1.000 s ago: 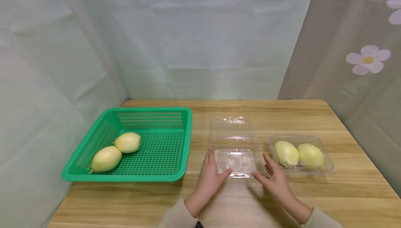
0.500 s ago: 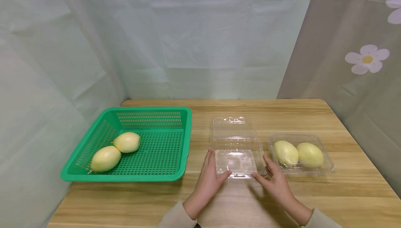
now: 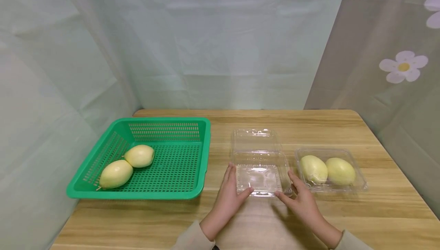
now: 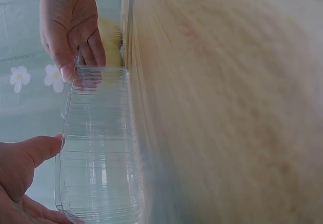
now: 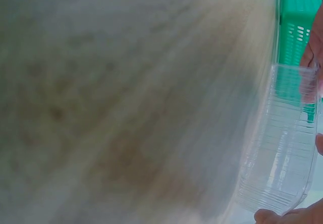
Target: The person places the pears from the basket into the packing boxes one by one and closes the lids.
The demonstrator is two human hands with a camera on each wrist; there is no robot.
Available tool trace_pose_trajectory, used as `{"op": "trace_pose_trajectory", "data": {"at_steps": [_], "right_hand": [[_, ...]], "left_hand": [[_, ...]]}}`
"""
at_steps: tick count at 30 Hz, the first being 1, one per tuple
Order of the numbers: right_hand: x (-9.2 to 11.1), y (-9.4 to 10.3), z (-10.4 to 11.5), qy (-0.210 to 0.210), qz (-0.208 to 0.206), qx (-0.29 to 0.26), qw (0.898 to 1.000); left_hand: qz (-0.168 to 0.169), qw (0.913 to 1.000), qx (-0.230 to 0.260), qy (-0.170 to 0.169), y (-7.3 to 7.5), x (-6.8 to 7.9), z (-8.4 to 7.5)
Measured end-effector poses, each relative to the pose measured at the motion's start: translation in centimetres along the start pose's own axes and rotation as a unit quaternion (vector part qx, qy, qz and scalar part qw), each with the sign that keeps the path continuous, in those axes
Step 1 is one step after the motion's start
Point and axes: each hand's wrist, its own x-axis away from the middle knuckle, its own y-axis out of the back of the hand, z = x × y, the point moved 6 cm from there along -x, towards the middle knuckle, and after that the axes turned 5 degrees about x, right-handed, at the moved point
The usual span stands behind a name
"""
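A clear plastic clamshell container (image 3: 259, 177) stands on the wooden table, its lid (image 3: 256, 140) folded back away from me. My left hand (image 3: 227, 196) grips its near left corner, thumb at the front rim and fingers along the side wall. At the near right corner my right hand (image 3: 302, 200) holds it the same way. In the left wrist view the right hand (image 4: 75, 27) has its thumb on the rim and fingers against the end wall. The right wrist view shows the container's ribbed wall (image 5: 275, 148) between both hands. Nothing lies inside it.
Left of the container, a green plastic basket (image 3: 137, 195) holds two pale yellow oval fruits (image 3: 128, 166) with short stems. Close to my right hand sits another clear container (image 3: 359, 173) with two similar fruits (image 3: 340, 171) in it. Pale curtains hang behind the wooden table (image 3: 178, 223).
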Motion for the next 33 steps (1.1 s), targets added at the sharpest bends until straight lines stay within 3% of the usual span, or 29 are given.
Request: {"op": "trace_pose_trajectory", "data": {"at_steps": [13, 22, 33], "right_hand": [[0.1, 0.2, 0.3, -0.018, 0.010, 0.006, 1.000], [0.2, 0.2, 0.5, -0.007, 0.002, 0.005, 1.000], [0.2, 0.2, 0.3, -0.013, 0.008, 0.009, 1.000]], "left_hand": [[0.017, 0.9994, -0.027, 0.008, 0.4, -0.2, -0.3], [0.053, 0.9981, -0.013, -0.027, 2.1, -0.4, -1.8], [0.033, 0.9980, 0.019, -0.050, 4.4, -0.4, -3.5]]}}
